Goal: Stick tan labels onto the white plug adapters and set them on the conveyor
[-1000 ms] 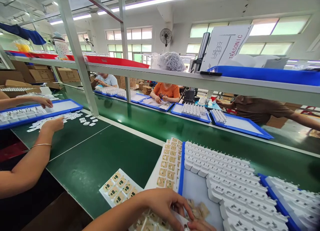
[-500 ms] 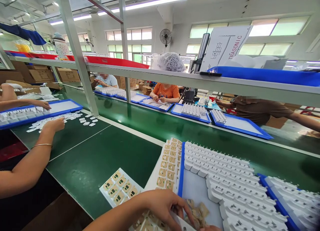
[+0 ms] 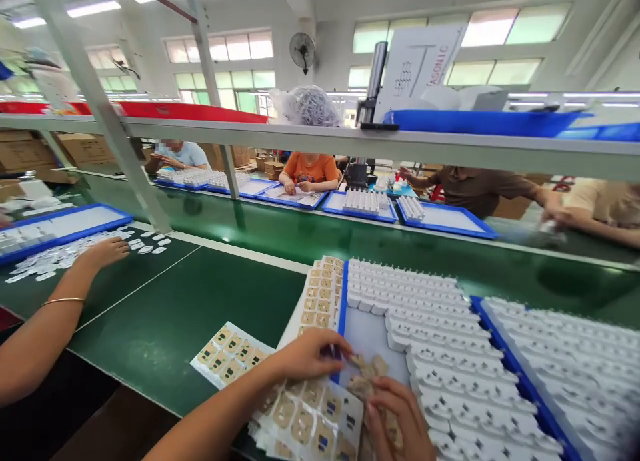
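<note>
Those tan labels [image 3: 367, 374] look paper-thin and floppy, probably sticky too, so I'd pick one by its edge with the fingertips. They lie in a small heap in the blue tray [image 3: 343, 301], beside the white parts [image 3: 440, 334]. Left hand [image 3: 305, 354] reaches in palm down, grip pinching at the heap. Right hand [image 3: 400, 418] curls over it, fingers pressed on labels.
</note>
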### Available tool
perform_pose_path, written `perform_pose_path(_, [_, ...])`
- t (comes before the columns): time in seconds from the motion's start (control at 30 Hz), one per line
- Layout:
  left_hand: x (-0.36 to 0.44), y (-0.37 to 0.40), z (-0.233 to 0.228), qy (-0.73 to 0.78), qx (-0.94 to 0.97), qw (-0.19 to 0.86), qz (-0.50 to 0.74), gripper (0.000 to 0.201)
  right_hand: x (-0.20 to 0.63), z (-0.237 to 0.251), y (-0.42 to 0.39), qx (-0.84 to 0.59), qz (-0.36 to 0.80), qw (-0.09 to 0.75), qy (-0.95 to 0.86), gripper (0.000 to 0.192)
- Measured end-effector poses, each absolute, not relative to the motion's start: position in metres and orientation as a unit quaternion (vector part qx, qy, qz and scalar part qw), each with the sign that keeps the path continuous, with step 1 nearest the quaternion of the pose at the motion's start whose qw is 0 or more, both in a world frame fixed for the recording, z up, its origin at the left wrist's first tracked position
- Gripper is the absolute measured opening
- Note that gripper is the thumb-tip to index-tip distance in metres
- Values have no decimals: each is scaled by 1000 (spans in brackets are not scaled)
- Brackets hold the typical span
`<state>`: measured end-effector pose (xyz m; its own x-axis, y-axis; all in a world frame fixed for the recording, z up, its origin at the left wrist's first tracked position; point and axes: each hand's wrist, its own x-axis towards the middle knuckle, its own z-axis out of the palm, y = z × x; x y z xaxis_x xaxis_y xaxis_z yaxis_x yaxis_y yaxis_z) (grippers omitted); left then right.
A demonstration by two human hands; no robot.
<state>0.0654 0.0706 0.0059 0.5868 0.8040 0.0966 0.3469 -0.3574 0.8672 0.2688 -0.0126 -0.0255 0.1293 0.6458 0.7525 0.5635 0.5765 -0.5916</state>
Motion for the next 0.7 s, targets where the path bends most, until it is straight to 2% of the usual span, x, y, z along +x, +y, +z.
perform_pose_path(0.17, [70, 82, 11, 414, 771, 402, 270, 31, 268, -6, -25, -456, 92, 582, -667, 12])
perform_pose_path(0.27, [89, 91, 24, 409, 831, 306, 219, 29, 271, -4, -26, -436, 78, 569, -693, 13])
perform_pose_path(0.4, [134, 109, 34, 385, 894, 145, 178, 39, 272, -3, -26, -420, 67, 565, -707, 15])
perform_pose_path(0.53, [180, 123, 28, 391, 904, 85, 152, 51, 272, -3, -25, -414, 59, 565, -712, 15])
perform_pose_path(0.7, [205, 125, 17, 418, 895, 48, 146, 37, 272, -7, -23, -422, 53, 582, -693, 13])
